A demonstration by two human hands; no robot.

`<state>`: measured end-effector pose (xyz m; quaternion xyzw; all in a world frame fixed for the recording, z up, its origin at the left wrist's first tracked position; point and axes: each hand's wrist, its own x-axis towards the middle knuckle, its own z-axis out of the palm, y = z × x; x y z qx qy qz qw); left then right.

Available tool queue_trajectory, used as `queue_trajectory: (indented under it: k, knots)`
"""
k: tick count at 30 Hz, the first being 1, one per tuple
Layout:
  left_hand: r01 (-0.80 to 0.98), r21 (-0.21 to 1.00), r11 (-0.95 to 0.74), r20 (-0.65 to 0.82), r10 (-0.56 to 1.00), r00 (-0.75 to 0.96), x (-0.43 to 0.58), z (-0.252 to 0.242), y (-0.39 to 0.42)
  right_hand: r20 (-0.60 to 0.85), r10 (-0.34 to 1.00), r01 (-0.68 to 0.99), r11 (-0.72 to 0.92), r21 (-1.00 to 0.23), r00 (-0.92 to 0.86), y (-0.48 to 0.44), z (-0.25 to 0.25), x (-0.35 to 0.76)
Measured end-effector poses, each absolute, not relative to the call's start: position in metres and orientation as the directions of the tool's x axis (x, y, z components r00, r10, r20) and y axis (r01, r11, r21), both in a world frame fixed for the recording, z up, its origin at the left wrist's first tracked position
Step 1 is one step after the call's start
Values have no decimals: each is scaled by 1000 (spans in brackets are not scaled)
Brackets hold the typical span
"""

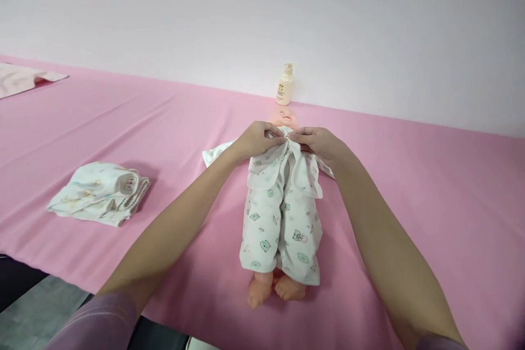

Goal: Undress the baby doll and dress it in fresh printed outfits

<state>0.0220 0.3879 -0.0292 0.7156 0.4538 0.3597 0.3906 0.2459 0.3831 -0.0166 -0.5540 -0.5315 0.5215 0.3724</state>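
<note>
Shirt: white, printed, on the doll, which lies face-up on the pink-covered tabletop.
Left hand: grip pinching the shirt's front near its top.
Right hand: grip pinching the facing edge, beside the left hand.
Trousers: printed likewise, on the doll.
Bottle: pump-topped, upright, just beyond the doll.
Folded clothes: left of the doll.

Looks like a baby doll. Lies face up on the pink table, bare feet toward the near edge. Wears a white shirt with spread-out sleeves and an open lower front, plus white pants with green animals.
</note>
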Motion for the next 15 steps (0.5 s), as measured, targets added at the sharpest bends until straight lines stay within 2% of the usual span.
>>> queue_trajectory:
  k: [6,15]
  knots:
    - [306,942,-141,29,939,343,17,-24,387,-140,982,221,-109,-969,-128,381,-19,245]
    - [321,941,-102,-22,932,362,16,-14,382,-95,987,387,-36,-921,-133,371,-15,240]
